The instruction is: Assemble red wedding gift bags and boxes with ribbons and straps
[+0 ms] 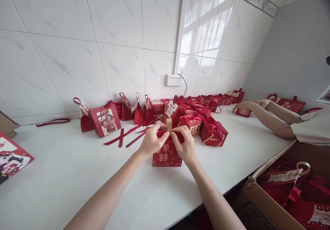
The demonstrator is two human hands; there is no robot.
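Note:
A red gift box [167, 158] with gold Chinese characters stands upright on the white table in front of me. From its top rises a loop of gold ribbon [169, 124]. My left hand [154, 138] pinches the ribbon's base and the box's top edge from the left. On the other side, my right hand [184, 142] pinches the same spot, thumb and forefinger together. Both hands cover much of the box's upper part. Just behind them stands a red box with a printed tag [171, 110].
Loose red ribbons [121, 137] lie left of my hands. Red boxes [105, 120] and a heap of bows [193, 103] line the tiled wall below a power strip [174, 80]. Right, another person's hands [244, 105] touch a small box; a carton [273, 202] holds more red boxes.

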